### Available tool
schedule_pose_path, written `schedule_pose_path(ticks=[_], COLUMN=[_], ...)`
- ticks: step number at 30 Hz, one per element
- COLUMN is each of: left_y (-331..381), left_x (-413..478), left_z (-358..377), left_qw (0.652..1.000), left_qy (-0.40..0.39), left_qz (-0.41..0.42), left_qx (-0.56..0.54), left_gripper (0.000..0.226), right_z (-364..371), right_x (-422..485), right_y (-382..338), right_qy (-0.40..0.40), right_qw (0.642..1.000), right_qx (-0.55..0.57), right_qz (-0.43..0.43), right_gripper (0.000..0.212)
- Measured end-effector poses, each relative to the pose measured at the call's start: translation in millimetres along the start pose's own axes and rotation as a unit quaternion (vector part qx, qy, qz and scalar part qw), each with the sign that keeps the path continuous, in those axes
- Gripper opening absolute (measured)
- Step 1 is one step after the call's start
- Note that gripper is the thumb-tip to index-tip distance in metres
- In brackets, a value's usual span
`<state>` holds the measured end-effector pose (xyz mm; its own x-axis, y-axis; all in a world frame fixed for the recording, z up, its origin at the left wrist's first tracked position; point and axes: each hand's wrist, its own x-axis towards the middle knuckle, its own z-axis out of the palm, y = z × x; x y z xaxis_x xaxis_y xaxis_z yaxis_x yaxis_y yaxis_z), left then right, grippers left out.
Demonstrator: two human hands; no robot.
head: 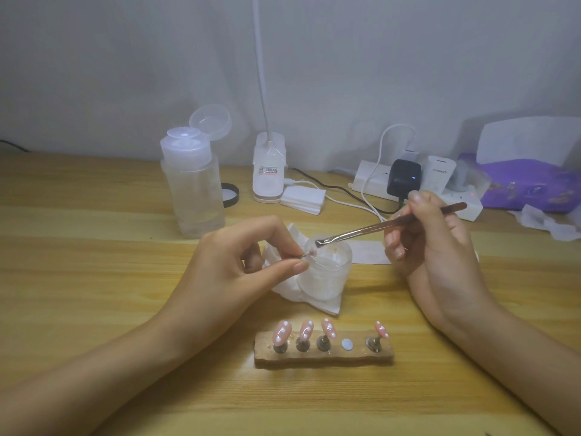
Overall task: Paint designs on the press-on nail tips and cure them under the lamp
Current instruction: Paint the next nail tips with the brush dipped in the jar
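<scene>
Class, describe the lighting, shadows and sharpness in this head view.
Head view: dim, even light, corners darker; the pump bottle throws a soft shadow on the wall; nail tips on the holder look slightly blurred; the brush glints along its ferrule.

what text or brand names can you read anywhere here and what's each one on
"PISEN": grey letters on the white plug-in charger in the white power strip.
Sticker on the white clip-on lamp base: red and black print, too small to read.
Purple cardboard box: its markings are blurred and unreadable.
No other text shows.
</scene>
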<state>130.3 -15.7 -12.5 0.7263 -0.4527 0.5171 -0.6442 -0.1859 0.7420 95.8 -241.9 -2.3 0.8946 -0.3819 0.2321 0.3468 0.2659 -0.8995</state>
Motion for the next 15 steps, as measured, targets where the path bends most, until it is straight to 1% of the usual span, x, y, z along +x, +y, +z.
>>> schedule_pose_path(ticks=[2,4,10,12,15], left_y=[-0.3,-0.6,0.6,0.9,2.1], left_x=[-0.2,-0.7,-1.0,-0.8,-0.4], left_z=[-0.3,-0.8,-0.7,-0.7,-0.5], left_qw=[1.000,1.000,1.000,1.000,1.000], left_qy=[0.000,0.000,0.001,0.001,0.001], left_qz=[-0.001,-0.001,-0.007,-0.006,-0.008], left_qx=[-0.002,-0.003,-0.009,-0.004,-0.002], left_gripper=[0.011,0.013,0.018,0.016,0.011], right_z=[1.2,1.2,-1.4,-0.5,0.7], right_x=[-0.4,-0.7,-0.8,-0.6,0.5], right_y=[-0.5,1.2,4.0,2.8,-0.6], right_qy=[-0.023,-0.039,-0.028,-0.016,0.002], right_qw=[1.000,0.999,0.997,0.998,1.000], right_qx=[0.008,-0.015,-0.069,-0.061,-0.007], right_qz=[-0.018,-0.023,-0.008,-0.015,-0.021], right_gripper=[0.034,0.032,0.037,0.042,0.047])
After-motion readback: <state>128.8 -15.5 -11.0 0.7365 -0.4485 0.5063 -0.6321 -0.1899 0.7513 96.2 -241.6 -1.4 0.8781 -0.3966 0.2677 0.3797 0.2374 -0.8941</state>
